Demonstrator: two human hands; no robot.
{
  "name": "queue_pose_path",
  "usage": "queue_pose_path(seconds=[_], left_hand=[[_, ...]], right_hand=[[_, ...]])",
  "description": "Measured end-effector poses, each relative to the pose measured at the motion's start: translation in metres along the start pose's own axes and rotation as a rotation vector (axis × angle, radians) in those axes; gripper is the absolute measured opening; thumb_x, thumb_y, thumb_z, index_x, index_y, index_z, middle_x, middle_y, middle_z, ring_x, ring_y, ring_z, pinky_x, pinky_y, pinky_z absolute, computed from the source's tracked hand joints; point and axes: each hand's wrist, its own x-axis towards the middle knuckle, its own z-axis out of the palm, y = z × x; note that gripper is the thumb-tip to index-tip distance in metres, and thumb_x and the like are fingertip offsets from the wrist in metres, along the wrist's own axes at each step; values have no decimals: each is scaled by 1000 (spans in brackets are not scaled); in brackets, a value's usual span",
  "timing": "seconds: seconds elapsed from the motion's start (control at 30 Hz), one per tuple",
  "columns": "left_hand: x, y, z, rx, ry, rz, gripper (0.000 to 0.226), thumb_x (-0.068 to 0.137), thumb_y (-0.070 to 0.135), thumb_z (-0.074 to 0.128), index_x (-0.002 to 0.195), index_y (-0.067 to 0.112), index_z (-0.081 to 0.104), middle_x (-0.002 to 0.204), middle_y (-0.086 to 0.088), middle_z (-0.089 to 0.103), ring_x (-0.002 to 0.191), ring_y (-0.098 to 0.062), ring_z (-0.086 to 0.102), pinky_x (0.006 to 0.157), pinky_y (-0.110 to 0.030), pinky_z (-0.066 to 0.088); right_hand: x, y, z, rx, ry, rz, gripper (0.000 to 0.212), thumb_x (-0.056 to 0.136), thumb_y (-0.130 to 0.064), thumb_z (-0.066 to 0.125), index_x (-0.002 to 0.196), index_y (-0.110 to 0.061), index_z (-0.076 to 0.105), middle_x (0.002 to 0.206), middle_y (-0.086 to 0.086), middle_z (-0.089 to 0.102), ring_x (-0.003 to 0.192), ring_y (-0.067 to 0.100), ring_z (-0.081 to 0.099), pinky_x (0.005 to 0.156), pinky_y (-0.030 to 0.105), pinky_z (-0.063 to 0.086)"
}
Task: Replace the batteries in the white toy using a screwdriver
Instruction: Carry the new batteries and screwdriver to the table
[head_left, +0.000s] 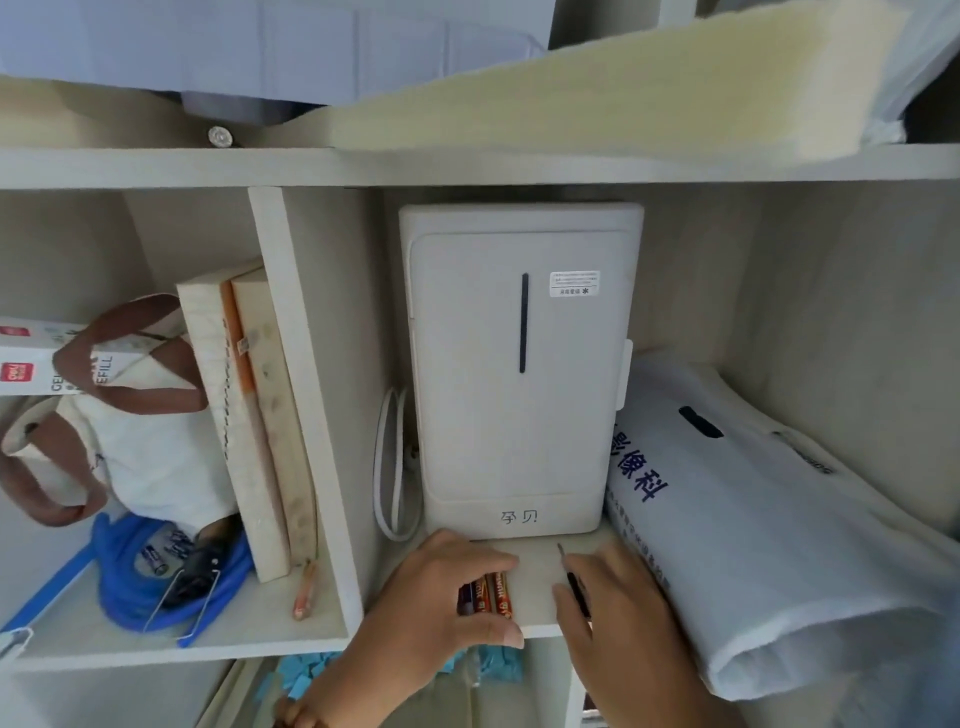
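Two or three orange-and-purple batteries lie on the shelf board in front of a tall white device. My left hand curls over them, fingers and thumb closing round the batteries. My right hand is beside it and pinches a thin screwdriver with a black handle, its tip pointing up toward the device. No white toy is recognisable apart from that device.
A white plastic bag with blue print fills the right of the compartment. A white cable hangs left of the device. The left compartment holds books, a canvas bag, a blue bag with more batteries.
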Motion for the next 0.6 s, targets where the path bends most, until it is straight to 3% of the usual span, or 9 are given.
queue_pose_path(seconds=[0.1,0.2,0.4,0.6], left_hand=[[-1,0,0,10,7,20,58,63,69,75,116,48,65,106,30,53,108,6,48,95,-19,45],[-2,-1,0,0,26,4,60,60,69,77,115,48,65,107,28,54,106,7,50,94,-18,46],[-8,1,-1,-6,54,-11,62,61,70,77,118,49,63,109,29,55,107,5,53,95,-20,49],[-22,11,-9,-14,91,40,62,60,72,76,116,50,64,105,27,57,105,5,53,92,-20,50]], right_hand=[[0,0,0,17,8,-2,14,70,-21,83,80,-18,74,75,2,62,67,25,66,62,39,59],[1,-3,-1,39,-10,29,25,61,-12,94,75,-19,74,70,1,62,61,24,64,57,38,58],[2,-15,-6,39,32,33,35,49,-4,98,72,-19,76,64,2,63,55,27,65,48,37,55],[-11,-24,-19,288,34,39,33,63,-4,92,81,-27,76,74,-10,59,50,7,57,45,23,54]])
